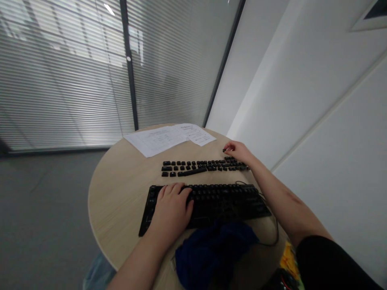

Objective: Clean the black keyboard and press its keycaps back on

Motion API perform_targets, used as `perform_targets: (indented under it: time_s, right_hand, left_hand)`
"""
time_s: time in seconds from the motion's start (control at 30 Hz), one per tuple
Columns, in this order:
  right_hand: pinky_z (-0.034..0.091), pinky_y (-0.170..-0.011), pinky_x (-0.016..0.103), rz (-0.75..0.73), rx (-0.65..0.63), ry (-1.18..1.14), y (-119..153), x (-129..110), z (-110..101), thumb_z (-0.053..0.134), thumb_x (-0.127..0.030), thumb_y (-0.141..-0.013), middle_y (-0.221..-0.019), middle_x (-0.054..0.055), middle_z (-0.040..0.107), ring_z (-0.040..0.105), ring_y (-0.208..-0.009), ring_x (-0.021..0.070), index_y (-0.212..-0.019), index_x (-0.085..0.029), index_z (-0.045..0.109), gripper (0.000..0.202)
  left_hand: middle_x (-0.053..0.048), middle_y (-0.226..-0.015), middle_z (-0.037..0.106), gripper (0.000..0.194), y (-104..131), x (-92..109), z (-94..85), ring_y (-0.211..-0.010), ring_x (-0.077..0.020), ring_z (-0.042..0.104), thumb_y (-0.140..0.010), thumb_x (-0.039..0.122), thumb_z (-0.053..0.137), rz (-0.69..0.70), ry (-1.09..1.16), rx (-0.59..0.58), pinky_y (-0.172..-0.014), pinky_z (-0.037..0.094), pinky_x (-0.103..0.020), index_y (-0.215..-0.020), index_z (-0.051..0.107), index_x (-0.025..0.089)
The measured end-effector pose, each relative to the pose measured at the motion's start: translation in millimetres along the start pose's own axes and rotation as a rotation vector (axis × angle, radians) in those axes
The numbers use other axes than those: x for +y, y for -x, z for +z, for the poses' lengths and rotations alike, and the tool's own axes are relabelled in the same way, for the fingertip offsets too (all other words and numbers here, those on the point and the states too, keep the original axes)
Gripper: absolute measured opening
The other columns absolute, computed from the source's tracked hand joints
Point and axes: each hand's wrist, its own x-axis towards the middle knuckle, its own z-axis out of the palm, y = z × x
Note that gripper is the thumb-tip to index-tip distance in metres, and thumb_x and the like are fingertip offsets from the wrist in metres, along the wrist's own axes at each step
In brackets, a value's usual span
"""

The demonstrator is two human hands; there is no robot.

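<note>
A black keyboard (pixel 223 201) lies across the near part of a round wooden table. My left hand (pixel 173 203) rests palm down over its left end, fingers spread on the keys. Behind the keyboard, loose black keycaps (pixel 193 167) are laid out in rows on the table. Beyond the right end of these rows, my right hand (pixel 237 150) pinches a small black keycap (pixel 224 150) between thumb and fingertips, slightly above the table. The keycap's marking is too small to read.
Printed paper sheets (pixel 160 139) lie at the table's far edge. A dark blue cloth (pixel 211 253) is bunched in front of the keyboard. A thin black cable (pixel 276 233) loops down the right side. The wooden table (pixel 115 193) stands near a white wall (pixel 317 92) and a blinds-covered glass partition (pixel 66 80).
</note>
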Motion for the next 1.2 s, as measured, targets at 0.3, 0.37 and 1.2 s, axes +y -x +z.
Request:
perform_targets:
  time_s: [0.3, 0.37, 1.2]
  right_hand:
    - [0.051, -0.081, 0.031, -0.353, -0.235, -0.21, 145.4, -74.8, -13.5, 0.066, -0.022, -0.088, -0.093, 0.004, 0.074, 0.068, -0.083, 0.0166, -0.099, -0.021, 0.07, 0.011]
    - [0.05, -0.079, 0.03, -0.361, -0.263, -0.177, 149.4, -77.4, -9.4, 0.066, -0.02, -0.088, -0.092, 0.004, 0.074, 0.068, -0.082, 0.0165, -0.1, -0.021, 0.07, 0.013]
    - [0.048, -0.077, 0.031, -0.249, -0.366, -0.019, 145.9, -86.9, -2.0, 0.07, -0.016, -0.085, -0.089, 0.001, 0.075, 0.069, -0.082, 0.0187, -0.097, -0.024, 0.072, 0.014]
  left_hand:
    - [-0.012, -0.128, 0.068, 0.031, -2.9, -0.9, 0.9, -0.119, -0.0333, 0.06, -0.092, 0.026, 0.057, 0.017, -0.026, 0.03, -0.107, 0.043, -0.054, -0.118, 0.073, 0.02]
    - [-0.012, -0.129, 0.068, 0.031, -3.6, -0.8, 0.6, -0.119, -0.0334, 0.06, -0.092, 0.026, 0.057, 0.011, -0.028, 0.023, -0.107, 0.043, -0.054, -0.118, 0.073, 0.02]
    - [-0.012, -0.133, 0.066, 0.036, -0.7, -9.9, 6.4, -0.123, -0.0335, 0.059, -0.093, 0.034, 0.052, 0.063, -0.025, 0.015, -0.112, 0.041, -0.058, -0.121, 0.07, 0.021]
